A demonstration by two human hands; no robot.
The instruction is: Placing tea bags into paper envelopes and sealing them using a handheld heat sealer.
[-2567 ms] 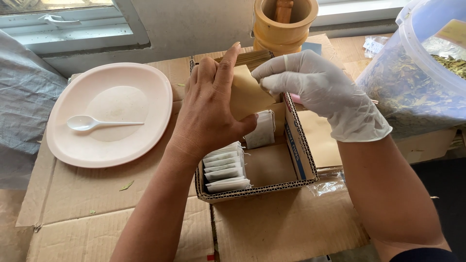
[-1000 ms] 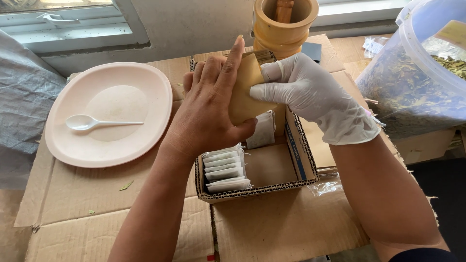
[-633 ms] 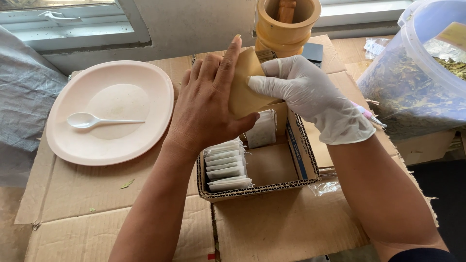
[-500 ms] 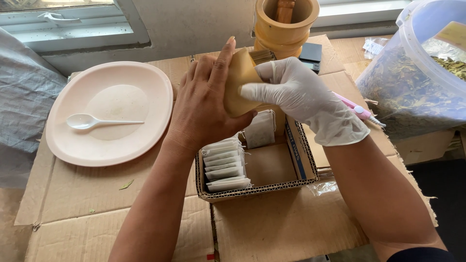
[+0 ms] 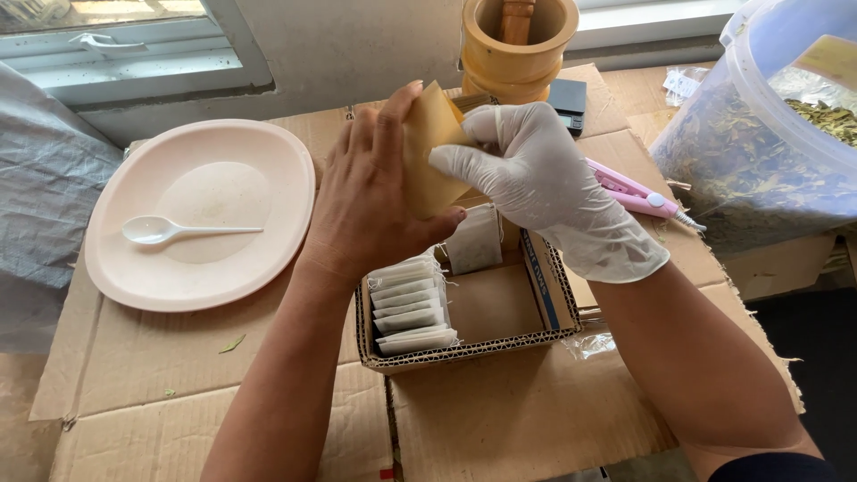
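My bare left hand point(image 5: 370, 201) and my white-gloved right hand point(image 5: 544, 183) both hold a small brown paper packet point(image 5: 430, 152) above the far end of an open cardboard box point(image 5: 464, 348). The left fingers lie flat behind the packet with the thumb under it. The gloved fingers pinch its right side. Inside the box a row of white sachets point(image 5: 409, 303) stands at the left, and one more white sachet point(image 5: 475, 239) leans at the back.
A pale pink plate point(image 5: 268, 161) with a white plastic spoon point(image 5: 165, 230) lies at the left on flattened cardboard. A wooden mortar with pestle point(image 5: 516, 40), a small black device point(image 5: 568, 96), a pink tool point(image 5: 632, 192) and a large clear tub of dried leaves point(image 5: 759, 143) stand right.
Both hands have shifted the brown packet slightly left and turned it more upright. The right hand moved off the pink tool, which now lies uncovered on the cardboard.
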